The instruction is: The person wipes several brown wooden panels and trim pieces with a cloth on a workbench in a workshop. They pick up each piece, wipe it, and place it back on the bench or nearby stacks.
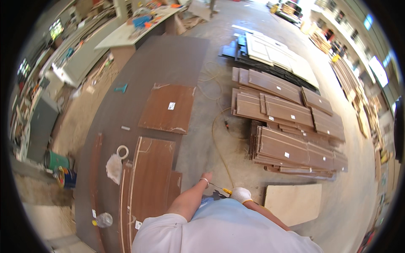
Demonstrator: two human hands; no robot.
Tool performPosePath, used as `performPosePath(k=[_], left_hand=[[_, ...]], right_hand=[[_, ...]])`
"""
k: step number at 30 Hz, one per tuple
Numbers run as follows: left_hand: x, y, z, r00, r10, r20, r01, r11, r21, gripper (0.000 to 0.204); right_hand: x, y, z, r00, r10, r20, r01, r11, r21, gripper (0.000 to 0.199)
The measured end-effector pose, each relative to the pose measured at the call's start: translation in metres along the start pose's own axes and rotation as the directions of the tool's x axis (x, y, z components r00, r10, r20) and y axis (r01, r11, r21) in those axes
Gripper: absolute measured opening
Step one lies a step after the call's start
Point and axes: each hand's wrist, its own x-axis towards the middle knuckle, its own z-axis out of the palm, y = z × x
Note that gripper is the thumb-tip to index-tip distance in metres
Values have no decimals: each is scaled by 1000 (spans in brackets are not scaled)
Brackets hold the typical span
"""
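My left hand (206,176), bare with a pale band at the wrist, is held out past the work table's right edge. Its fingers look curled, and what they may hold is too small to make out. In a white knitted glove, my right hand (241,195) grips a yellow-handled blow gun (228,191). The gun's thin metal tube points toward my left hand. A yellow hose (218,145) runs over the floor and down to the glove. Left of my left arm, brown wood-grain panels (152,177) lie on the dark table (114,109).
Stacked brown boards (287,109) and white panels (265,48) stand to the right. Near my right arm lies a beige board (293,202). The table carries a tape roll (122,146), a plastic bottle (104,220), a teal tool (121,88) and another brown panel (168,111).
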Motion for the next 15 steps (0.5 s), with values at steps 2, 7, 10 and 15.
performPosePath(k=[2,7,10,15], left_hand=[[-13,6,-4,994,-111,21,113,988,-107,42],[-43,22,24,959,-201,202,250,931,-264,32],[-63,30,63,904,-205,375,352,853,-384,26],[-115,50,117,864,-102,493,202,967,-154,25]], right_hand=[[-11,9,3,1000,-1,-12,2,999,46,35],[-47,65,25,996,61,-61,-45,972,232,34],[-70,118,58,995,92,-25,-80,952,296,34],[-79,202,156,964,260,-52,-181,790,586,42]])
